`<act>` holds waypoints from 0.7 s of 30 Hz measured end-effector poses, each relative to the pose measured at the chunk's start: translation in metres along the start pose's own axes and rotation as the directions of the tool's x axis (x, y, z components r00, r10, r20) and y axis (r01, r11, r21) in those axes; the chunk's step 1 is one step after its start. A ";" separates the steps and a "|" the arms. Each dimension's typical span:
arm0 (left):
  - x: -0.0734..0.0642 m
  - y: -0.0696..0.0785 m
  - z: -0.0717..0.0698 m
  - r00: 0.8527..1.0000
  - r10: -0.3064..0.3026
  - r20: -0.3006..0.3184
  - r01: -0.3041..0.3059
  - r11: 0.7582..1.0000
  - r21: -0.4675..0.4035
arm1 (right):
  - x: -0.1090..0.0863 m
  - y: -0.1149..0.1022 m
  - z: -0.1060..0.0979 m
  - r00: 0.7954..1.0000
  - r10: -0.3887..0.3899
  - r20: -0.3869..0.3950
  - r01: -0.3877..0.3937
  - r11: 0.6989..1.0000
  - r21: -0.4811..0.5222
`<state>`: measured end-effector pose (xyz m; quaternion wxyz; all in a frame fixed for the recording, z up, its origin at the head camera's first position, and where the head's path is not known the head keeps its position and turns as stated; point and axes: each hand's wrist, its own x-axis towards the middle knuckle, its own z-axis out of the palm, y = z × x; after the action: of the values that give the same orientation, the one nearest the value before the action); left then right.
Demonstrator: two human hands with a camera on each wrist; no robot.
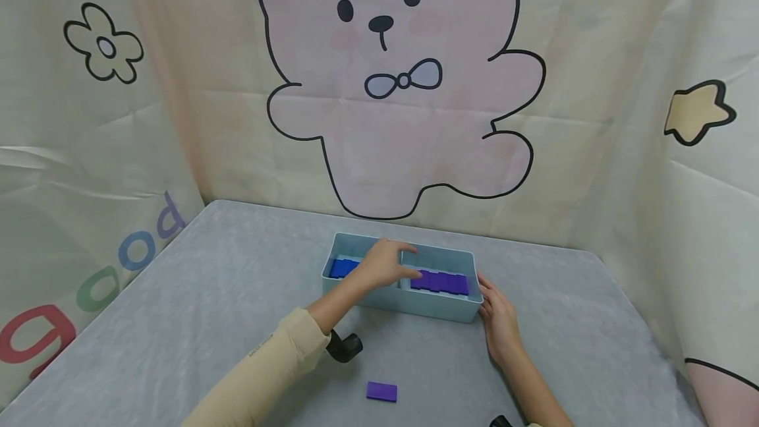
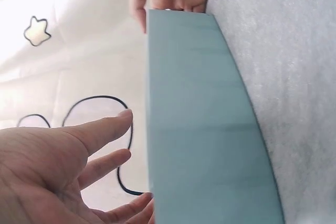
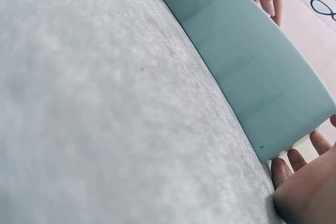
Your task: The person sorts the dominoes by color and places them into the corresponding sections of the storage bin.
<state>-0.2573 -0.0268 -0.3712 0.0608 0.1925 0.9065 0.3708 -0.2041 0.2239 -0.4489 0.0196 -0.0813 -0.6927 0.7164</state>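
A light blue box (image 1: 427, 308) with a divider stands on the table. Purple rectangular tiles (image 1: 439, 282) lie in a row in its right compartment, and blue tiles (image 1: 342, 269) lie in the left one, partly hidden by my hand. Over the divider is my left hand (image 1: 385, 263), its thumb and fingers spread apart with nothing between them. My right hand (image 1: 500, 321) rests against the box's right end. In the right wrist view its fingertips (image 3: 296, 159) lie along that end wall. A single purple tile (image 1: 382, 391) lies on the table in front of the box.
The grey cloth-covered table (image 1: 237, 269) reaches back to a printed curtain (image 1: 593, 170) with a bear drawing. Black wrist devices show below the left sleeve (image 1: 279, 354) and by the right forearm.
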 end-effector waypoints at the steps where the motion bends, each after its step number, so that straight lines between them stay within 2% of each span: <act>1: -0.002 0.001 -0.002 1.000 0.007 -0.002 -0.007 1.000 -0.002 | 0.000 0.000 0.000 1.000 0.000 -0.001 0.000 1.000 0.001; 6: -0.014 0.004 -0.009 0.998 0.068 -0.010 -0.068 0.997 -0.021 | 0.000 0.000 0.000 1.000 0.001 0.002 -0.001 1.000 -0.008; 12: -0.031 0.006 -0.013 0.987 0.160 -0.010 -0.160 0.987 -0.006 | -0.001 -0.002 0.001 1.000 0.005 -0.001 -0.005 1.000 -0.012; 16: -0.044 0.006 -0.011 0.985 0.174 0.018 -0.174 0.985 -0.011 | -0.002 -0.002 0.001 1.000 0.003 -0.003 -0.003 1.000 -0.009; 21: -0.060 0.005 -0.004 0.979 0.194 0.064 -0.197 0.980 0.032 | -0.003 -0.001 0.001 1.000 -0.002 -0.006 0.002 1.000 -0.001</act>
<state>-0.2015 -0.0500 -0.3673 0.0479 0.2930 0.8879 0.3516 -0.2011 0.2226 -0.4471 0.0224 -0.0829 -0.6932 0.7156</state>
